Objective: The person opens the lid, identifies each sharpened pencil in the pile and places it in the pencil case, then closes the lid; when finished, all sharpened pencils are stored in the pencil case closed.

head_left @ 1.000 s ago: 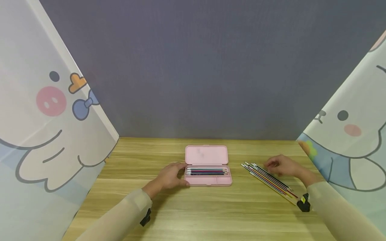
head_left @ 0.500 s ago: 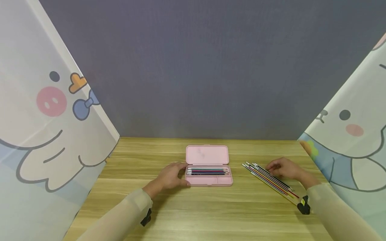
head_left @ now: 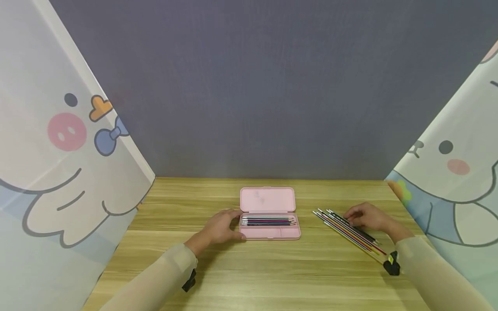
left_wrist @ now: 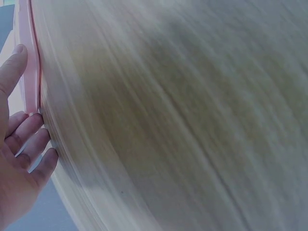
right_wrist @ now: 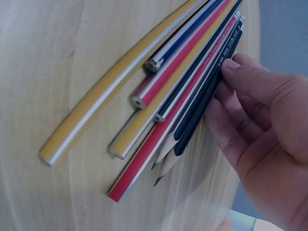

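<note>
A pink pencil case (head_left: 260, 233) lies open on the table, lid tipped back, with several pencils (head_left: 268, 221) in its long rear compartment. My left hand (head_left: 221, 226) holds the case's left end, thumb at the front corner and forefinger at the rear one. In the left wrist view, that thumb rests on the pink side wall. On the right, a slanted bundle of pencils (head_left: 346, 233) lies on the wood. My right hand (right_wrist: 284, 125) pinches the outermost black pencil (right_wrist: 207, 96), thumb on top and fingers along its side. Beside it are red (right_wrist: 125, 185) and yellow pencils (right_wrist: 101, 98).
The wooden table (head_left: 272, 276) meets a grey panel (head_left: 268, 108) at the back. Cartoon-printed sheets (head_left: 78, 172) stand along both sides. The case's two smaller front compartments hold no pencils.
My right hand has shifted slightly right along the bundle's edge, its fingers now closed against the outer black pencil. My left hand and the case have hardly moved.
</note>
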Demonstrator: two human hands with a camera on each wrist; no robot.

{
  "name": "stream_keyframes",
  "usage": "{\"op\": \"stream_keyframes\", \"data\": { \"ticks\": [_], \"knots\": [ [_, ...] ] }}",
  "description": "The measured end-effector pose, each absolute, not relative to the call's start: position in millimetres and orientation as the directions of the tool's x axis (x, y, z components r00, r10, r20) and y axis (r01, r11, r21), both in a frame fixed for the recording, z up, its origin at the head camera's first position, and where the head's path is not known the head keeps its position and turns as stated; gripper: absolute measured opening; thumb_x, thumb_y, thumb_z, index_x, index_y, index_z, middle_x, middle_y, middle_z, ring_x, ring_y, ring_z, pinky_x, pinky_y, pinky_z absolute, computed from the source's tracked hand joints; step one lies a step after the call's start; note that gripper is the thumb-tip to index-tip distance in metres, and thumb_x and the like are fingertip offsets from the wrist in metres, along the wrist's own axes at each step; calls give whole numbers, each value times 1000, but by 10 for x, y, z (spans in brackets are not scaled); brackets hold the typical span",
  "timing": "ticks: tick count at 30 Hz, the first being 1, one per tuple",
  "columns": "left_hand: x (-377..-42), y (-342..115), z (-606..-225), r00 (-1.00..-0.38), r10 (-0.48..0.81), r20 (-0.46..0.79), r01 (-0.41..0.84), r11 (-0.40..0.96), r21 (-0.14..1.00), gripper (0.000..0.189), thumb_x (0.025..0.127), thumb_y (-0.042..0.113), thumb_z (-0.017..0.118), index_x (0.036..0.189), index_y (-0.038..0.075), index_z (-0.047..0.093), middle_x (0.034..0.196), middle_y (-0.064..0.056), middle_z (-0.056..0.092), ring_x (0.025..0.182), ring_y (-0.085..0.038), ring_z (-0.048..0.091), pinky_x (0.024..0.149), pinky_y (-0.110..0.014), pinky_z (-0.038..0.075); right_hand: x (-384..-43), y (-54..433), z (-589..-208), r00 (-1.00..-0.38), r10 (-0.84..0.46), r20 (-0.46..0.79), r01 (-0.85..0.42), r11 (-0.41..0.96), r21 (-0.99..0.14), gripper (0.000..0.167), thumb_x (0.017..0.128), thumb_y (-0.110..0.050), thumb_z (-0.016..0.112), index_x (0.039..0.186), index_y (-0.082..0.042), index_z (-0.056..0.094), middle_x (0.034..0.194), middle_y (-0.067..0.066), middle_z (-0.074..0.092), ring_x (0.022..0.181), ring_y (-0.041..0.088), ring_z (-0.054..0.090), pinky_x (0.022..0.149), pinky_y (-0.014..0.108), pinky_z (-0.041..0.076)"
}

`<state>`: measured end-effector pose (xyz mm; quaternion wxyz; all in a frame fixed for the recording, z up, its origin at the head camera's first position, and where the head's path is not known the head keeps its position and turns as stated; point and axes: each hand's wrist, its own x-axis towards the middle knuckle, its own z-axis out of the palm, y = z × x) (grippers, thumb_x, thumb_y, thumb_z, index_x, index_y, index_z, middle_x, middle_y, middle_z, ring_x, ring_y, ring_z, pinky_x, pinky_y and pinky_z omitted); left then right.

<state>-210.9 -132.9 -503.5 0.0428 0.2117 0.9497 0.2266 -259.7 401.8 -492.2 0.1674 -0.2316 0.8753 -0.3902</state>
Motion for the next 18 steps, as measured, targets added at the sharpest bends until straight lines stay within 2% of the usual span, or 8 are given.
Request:
{"op": "stream_keyframes", "data": {
  "ticks": [5,10,18],
  "knots": [
    [-2110,-1321,-5033,-908,418,6,377,811,448,87,76,54,86,146,13,56,149,-9,58,140,-36,50,118,-53,40,-2595,4001,-4892,-844,-525,-109,-300,632,-714,20,91,0,70,108,10,73,86,8,74,58,5,55,51,25,50],
    [-2117,-1326,-5044,-905,425,8,384,809,445,87,76,55,86,146,13,56,148,-9,59,140,-35,51,118,-52,40,-2585,3982,-4904,-860,-499,-109,-312,682,-661,20,89,-2,71,107,7,75,89,7,75,60,3,56,53,24,50],
    [-2106,-1340,-5061,-907,420,6,378,811,445,88,76,56,86,147,13,56,149,-10,58,140,-36,51,117,-54,41,-2589,3974,-4903,-860,-495,-125,-306,696,-650,17,91,-2,69,104,5,76,88,7,75,60,4,56,54,23,49]
  ]
}}
